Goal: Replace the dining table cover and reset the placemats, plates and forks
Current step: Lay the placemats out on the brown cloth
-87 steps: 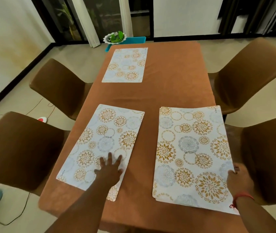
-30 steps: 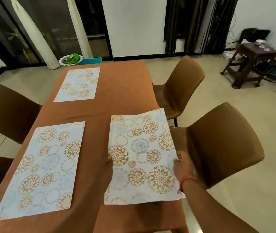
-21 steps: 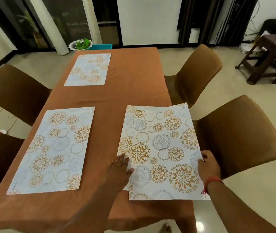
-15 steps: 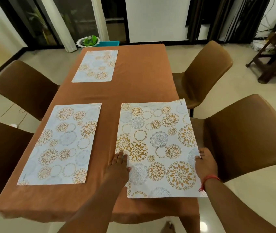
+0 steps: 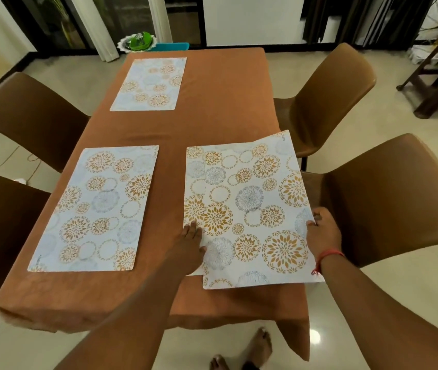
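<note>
An orange cover point(image 5: 220, 102) drapes the table at frame centre. Upper mat point(image 5: 149, 84) lies top centre, left mat point(image 5: 97, 209) lower left. At lower right the top mat point(image 5: 252, 209) overlaps a lower mat point(image 5: 193, 182); the left hand point(image 5: 189, 245) presses flat on its left edge, the right hand point(image 5: 322, 232) pinches its right edge

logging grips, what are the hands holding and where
Right hand grips the top placemat at its right edge; left hand presses the lower placemat's left edge.

Both arms reached forward toward twelve o'clock. The left hand point(image 5: 189, 244) lay flat, fingers straight. The right hand point(image 5: 322, 232) curled, pinching.
</note>
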